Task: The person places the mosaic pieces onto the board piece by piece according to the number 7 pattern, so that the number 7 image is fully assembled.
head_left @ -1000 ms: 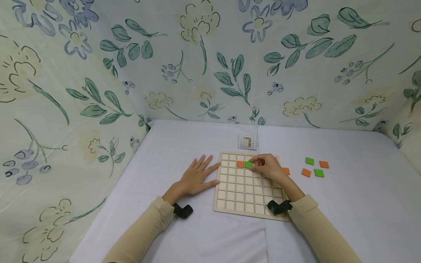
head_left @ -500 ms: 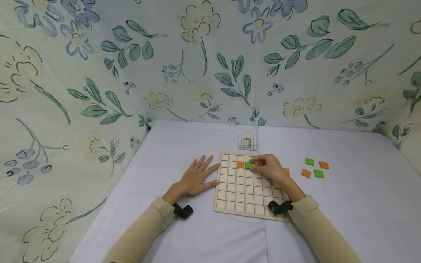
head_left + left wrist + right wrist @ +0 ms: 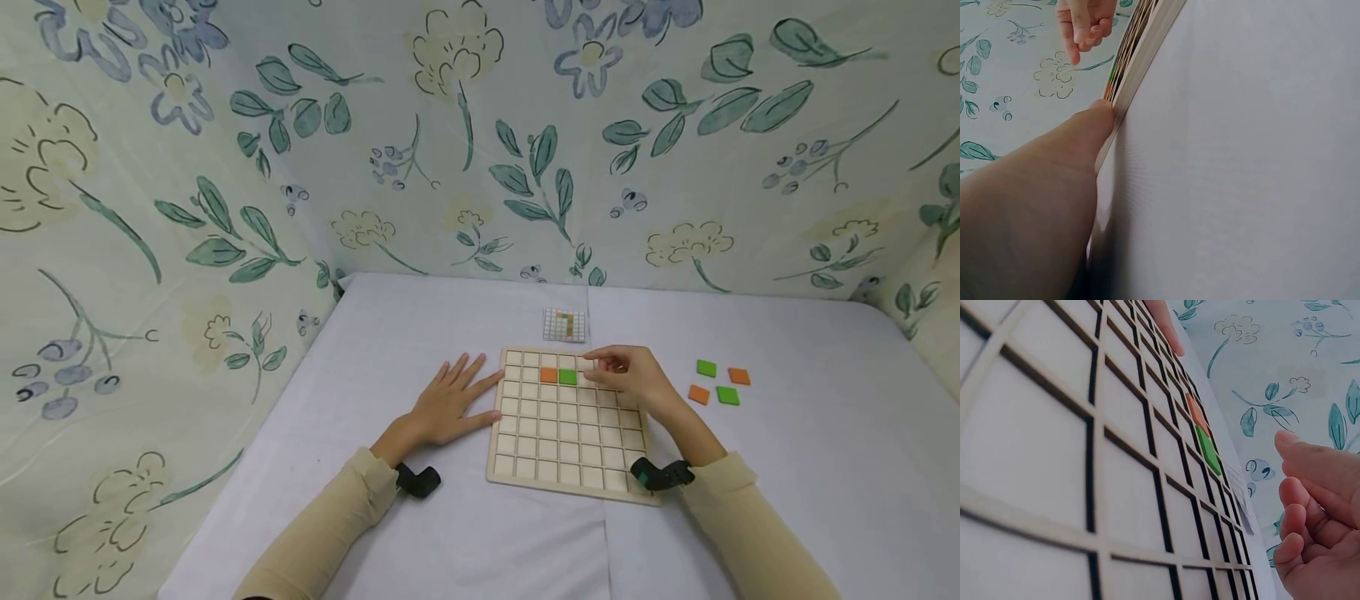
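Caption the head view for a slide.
Orange tile and green tile side by side in a wooden grid board, the left hand touching its edge, the right hand poised above.

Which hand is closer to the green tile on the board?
Right. The right hand is just right of the green tile, not touching it; the left hand is farther off, at the left edge of the board.

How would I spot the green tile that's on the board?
On the white-covered table, find the wooden grid board. In its second row from the far edge is an orange tile. Immediately to its right sits the green tile, set apart from the loose green tiles by lying on the board.
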Motion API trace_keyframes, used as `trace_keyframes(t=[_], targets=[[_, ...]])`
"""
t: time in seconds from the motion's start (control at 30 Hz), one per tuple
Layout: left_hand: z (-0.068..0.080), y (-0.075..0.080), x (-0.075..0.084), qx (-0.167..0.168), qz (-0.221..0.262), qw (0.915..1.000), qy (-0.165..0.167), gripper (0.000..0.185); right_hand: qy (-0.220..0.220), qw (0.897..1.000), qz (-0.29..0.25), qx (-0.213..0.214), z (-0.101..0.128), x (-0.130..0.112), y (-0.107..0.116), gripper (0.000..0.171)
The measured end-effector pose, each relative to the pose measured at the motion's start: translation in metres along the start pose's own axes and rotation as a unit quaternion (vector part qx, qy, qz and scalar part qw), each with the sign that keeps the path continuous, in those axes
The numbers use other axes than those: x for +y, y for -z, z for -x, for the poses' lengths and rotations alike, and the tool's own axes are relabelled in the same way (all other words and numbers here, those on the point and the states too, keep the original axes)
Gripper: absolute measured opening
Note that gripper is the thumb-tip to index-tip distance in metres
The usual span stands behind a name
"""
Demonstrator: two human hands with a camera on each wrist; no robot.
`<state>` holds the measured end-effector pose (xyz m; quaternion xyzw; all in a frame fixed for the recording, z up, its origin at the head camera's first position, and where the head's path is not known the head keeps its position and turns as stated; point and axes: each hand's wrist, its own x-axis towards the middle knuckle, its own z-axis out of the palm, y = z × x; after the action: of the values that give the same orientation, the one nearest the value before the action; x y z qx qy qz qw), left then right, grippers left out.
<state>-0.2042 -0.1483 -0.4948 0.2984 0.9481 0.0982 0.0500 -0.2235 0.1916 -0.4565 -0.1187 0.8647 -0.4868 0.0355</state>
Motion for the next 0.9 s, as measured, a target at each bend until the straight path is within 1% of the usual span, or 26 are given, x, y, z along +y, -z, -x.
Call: trace_keyframes(t=[0.23, 0.57, 0.77, 0.9], targets=[[-0.002, -0.002, 0.000, -0.004, -0.006, 1.0000, 0.005, 0.074, -0.013, 0.999, 0.009, 0.031, 0.013, 0.002, 0.021, 0.038], [-0.002, -0.003, -0.002, -0.004, -0.008, 0.9999, 0.006, 0.073, -0.027, 0.996, 0.047, 0.066, 0.029, 0.020, 0.050, 0.040], [-0.002, -0.002, -0.001, -0.004, -0.005, 1.0000, 0.005, 0.073, -0.046, 0.995, 0.059, 0.063, 0.038, 0.030, 0.060, 0.043], [-0.002, -0.002, -0.001, -0.003, -0.007, 1.0000, 0.006, 0.073, -0.059, 0.995, 0.060, 0.056, 0.042, 0.037, 0.063, 0.040]])
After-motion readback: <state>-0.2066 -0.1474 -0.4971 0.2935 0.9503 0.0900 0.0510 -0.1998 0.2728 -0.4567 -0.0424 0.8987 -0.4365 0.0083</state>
